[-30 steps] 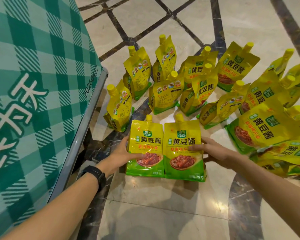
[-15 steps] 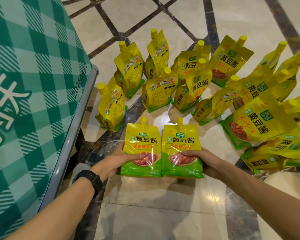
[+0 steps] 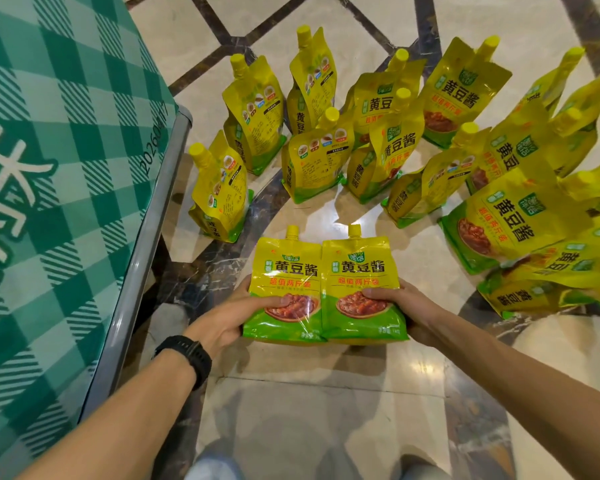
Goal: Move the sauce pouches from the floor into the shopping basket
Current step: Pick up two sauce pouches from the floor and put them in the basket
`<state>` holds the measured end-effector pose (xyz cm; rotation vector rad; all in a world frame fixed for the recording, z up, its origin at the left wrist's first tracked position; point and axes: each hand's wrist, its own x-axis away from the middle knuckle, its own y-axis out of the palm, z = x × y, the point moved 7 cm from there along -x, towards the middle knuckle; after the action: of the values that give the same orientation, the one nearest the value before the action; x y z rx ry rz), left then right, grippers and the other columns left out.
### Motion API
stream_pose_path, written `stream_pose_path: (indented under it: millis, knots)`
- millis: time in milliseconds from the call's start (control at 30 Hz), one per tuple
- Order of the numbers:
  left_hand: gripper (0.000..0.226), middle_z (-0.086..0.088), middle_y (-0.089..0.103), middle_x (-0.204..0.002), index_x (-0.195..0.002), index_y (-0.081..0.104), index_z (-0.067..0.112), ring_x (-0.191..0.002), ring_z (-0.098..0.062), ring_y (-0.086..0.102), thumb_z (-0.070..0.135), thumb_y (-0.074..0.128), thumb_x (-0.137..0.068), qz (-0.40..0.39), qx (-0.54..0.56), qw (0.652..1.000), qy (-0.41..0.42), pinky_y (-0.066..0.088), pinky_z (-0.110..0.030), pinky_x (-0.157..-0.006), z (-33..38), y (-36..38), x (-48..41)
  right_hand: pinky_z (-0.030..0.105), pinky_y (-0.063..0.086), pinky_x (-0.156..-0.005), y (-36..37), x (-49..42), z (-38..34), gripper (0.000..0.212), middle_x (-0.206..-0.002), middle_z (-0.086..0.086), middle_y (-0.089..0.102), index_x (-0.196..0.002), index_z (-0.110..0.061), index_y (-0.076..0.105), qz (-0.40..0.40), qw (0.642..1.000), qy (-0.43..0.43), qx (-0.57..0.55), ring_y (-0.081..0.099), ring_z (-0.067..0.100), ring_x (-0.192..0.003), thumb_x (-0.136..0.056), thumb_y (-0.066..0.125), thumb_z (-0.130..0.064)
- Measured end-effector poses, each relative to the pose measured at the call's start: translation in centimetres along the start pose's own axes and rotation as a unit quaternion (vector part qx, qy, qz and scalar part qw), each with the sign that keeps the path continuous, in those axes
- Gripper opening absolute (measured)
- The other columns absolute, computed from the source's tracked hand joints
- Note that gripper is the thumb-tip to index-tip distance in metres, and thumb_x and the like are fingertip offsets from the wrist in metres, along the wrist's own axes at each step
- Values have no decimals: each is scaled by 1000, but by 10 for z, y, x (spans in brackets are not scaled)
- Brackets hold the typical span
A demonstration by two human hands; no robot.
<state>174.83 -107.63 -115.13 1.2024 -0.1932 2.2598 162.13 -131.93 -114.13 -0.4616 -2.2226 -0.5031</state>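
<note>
Yellow pouches (image 3: 284,271) gripped between left hand (image 3: 222,320), right hand (image 3: 411,306).

Pouch pair (image 3: 323,285) between left hand (image 3: 222,317) and right hand (image 3: 413,310), possibly off floor (image 3: 309,410)

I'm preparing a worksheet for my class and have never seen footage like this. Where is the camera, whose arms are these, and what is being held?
There is no machine here. A person wears a wide-angle camera on the head, looking down, so the two arms reaching in from the bottom are their own. The left hand, with a black watch on its wrist, holds one yellow-green sauce pouch. The right hand holds a second pouch beside it, edges touching and caps up. Many more pouches stand or lie on the marble floor behind and to the right. At left is green checked fabric with a metal rim. It may be the basket, but its inside is not shown.
</note>
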Motion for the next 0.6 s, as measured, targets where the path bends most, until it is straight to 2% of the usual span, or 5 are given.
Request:
stream_pose_path:
  millis: [67, 200, 400, 467, 600]
  knots:
    - [99, -10, 72, -119, -136, 51, 25, -108, -31, 70, 16, 98, -49, 9, -1, 1000, 8, 56, -54, -92, 2, 4, 9, 37, 62, -73, -2, 11, 1, 46, -115, 15, 72, -126, -10, 61, 10, 1000, 1, -8, 71, 32, -98, -81, 71, -4]
    - [84, -10, 71, -120, -136, 49, 22, -106, -26, 70, 8, 88, -62, 13, 2, 999, 34, 61, -40, -79, 24, 17, 44, 35, 62, -69, -1, 48, -7, 45, -114, 16, 72, -126, -8, 60, 34, 999, -5, -24, 73, 27, -88, -82, 69, -1]
    - [114, -3, 72, -123, -141, 48, 25, -112, -24, 69, 31, 101, -41, 10, -16, 999, 40, 56, -47, -95, 80, 28, 153, 34, 62, -65, 21, 160, -68, 33, -100, 9, 76, -113, -12, 65, 46, 998, -19, -33, 75, 21, -76, -82, 68, 0]
    - [114, -5, 72, -121, -140, 49, 23, -109, -26, 70, 31, 102, -39, 12, -15, 999, 42, 59, -47, -89, 109, 38, 204, 33, 62, -62, 32, 212, -101, 30, -92, 5, 78, -108, -16, 65, 40, 998, -27, -47, 75, 20, -74, -82, 68, 0]
    - [92, -6, 73, -113, -130, 54, 23, -99, -24, 72, 21, 93, -46, 22, -16, 998, 51, 61, -37, -73, 180, 67, 321, 30, 59, -56, 53, 329, -170, 41, -86, 3, 78, -111, -16, 63, 55, 995, -42, -77, 75, 19, -71, -73, 75, -5]
